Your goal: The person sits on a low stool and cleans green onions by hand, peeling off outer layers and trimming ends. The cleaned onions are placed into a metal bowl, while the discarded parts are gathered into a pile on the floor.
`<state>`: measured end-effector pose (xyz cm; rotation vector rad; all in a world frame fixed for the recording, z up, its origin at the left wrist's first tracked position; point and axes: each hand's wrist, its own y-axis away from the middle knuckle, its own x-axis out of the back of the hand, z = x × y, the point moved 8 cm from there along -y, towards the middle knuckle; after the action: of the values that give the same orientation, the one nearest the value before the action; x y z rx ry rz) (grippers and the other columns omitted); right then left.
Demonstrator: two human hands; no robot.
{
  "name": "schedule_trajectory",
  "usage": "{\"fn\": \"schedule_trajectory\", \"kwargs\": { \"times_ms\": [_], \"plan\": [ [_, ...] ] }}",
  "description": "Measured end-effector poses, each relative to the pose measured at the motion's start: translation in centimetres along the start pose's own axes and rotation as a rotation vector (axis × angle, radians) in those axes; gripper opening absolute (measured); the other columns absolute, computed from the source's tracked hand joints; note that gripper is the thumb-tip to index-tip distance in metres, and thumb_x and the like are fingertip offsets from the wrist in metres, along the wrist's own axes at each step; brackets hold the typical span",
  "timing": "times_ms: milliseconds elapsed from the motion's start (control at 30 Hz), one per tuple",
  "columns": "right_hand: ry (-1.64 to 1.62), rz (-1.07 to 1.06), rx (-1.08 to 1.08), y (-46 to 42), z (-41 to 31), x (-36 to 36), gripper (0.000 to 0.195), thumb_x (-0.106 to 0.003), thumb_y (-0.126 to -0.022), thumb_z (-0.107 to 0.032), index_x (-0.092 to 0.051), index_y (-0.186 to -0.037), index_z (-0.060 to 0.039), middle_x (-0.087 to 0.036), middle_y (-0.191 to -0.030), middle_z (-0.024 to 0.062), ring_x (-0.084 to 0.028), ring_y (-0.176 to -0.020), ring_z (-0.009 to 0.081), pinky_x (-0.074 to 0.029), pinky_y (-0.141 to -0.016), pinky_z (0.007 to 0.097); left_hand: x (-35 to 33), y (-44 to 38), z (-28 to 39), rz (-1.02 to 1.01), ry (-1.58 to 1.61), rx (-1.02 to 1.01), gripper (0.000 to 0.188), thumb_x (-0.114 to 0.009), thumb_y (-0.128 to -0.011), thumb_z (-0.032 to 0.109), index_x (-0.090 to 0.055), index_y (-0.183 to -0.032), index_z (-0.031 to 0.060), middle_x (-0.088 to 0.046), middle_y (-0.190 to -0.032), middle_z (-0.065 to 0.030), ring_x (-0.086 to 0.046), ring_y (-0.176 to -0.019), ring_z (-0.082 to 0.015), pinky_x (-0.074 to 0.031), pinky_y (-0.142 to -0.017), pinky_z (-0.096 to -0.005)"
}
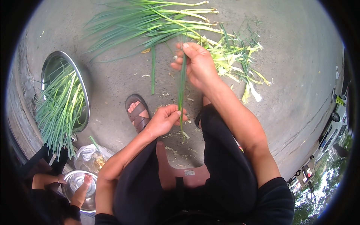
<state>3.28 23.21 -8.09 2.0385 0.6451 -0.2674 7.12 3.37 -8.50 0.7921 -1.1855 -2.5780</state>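
Observation:
A single green onion (pixel 182 84) is stretched between my two hands above the concrete ground. My left hand (pixel 166 117) pinches it low, near its pale end, between thumb and fingers. Farther up, my right hand (pixel 198 60) grips its green leaves, the thumb pressed on top. Beyond my hands lies a bunch of long green onions (pixel 157 24), their pale root ends pointing right. Beside my right hand sits a heap of peeled-off leaves and skins (pixel 236 59). One loose green leaf (pixel 153 70) lies flat on the ground left of my right hand.
A metal basin (pixel 85 92) stands at the left, with green onions (pixel 62 107) hanging over its rim. Near it are a plastic bag (pixel 91 156) with scraps and another person's hands (pixel 87 180) over a second metal basin (pixel 70 194). My sandalled foot (pixel 137 112) rests below.

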Motion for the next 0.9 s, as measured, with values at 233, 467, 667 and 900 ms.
{"fn": "schedule_trajectory", "kwargs": {
  "times_ms": [233, 467, 667, 900],
  "plan": [
    [0.085, 0.035, 0.158, 0.7, -1.7, 1.0, 0.018, -0.055, -0.1, -0.016, -0.064, -0.104, -0.0006, -0.045, -0.066, -0.004, -0.034, -0.049, 0.0056, -0.039, -0.047, 0.0248, -0.9, 0.2, 0.8, -0.06, -0.037, -0.002, 0.025, -0.05, -0.104, 0.017, -0.064, -0.116, 0.0003, -0.07, -0.094, -0.0047, -0.065, -0.087, -0.0114, -0.053, -0.079, -0.0267],
    [0.52, 0.192, 0.633, 0.9, -5.9, 3.7, 0.022, -0.055, -0.1, -0.016, -0.065, -0.109, 0.0014, -0.059, -0.079, 0.0008, -0.05, -0.054, 0.0065, -0.054, -0.057, 0.0258, -1.0, 0.3, 2.8, -0.09, 0.002, -0.087, 0.025, -0.051, -0.104, 0.017, -0.064, -0.117, -0.0004, -0.068, -0.09, -0.0036, -0.064, -0.083, -0.0114, -0.053, -0.076, -0.0266],
    [0.543, 0.263, 0.657, 0.7, -7.7, 6.9, 0.024, -0.054, -0.101, -0.016, -0.065, -0.112, 0.0027, -0.065, -0.089, 0.0038, -0.061, -0.06, 0.0103, -0.055, -0.056, 0.0246, -2.4, 1.1, 3.5, -0.184, -0.058, -0.109, 0.024, -0.05, -0.103, 0.014, -0.065, -0.115, -0.0005, -0.068, -0.086, -0.0025, -0.062, -0.081, -0.0094, -0.052, -0.077, -0.0265],
    [0.488, 0.365, 0.584, 1.7, -14.4, 10.9, 0.037, -0.062, -0.096, -0.015, -0.059, -0.123, 0.011, -0.057, -0.072, -0.0001, -0.062, -0.065, 0.0118, -0.06, -0.076, 0.0304, -2.0, 1.9, 1.7, -0.22, -0.118, 0.004, 0.025, -0.05, -0.103, 0.015, -0.065, -0.117, 0.0001, -0.069, -0.089, -0.0031, -0.063, -0.083, -0.0094, -0.051, -0.076, -0.0267]
  ]
}}
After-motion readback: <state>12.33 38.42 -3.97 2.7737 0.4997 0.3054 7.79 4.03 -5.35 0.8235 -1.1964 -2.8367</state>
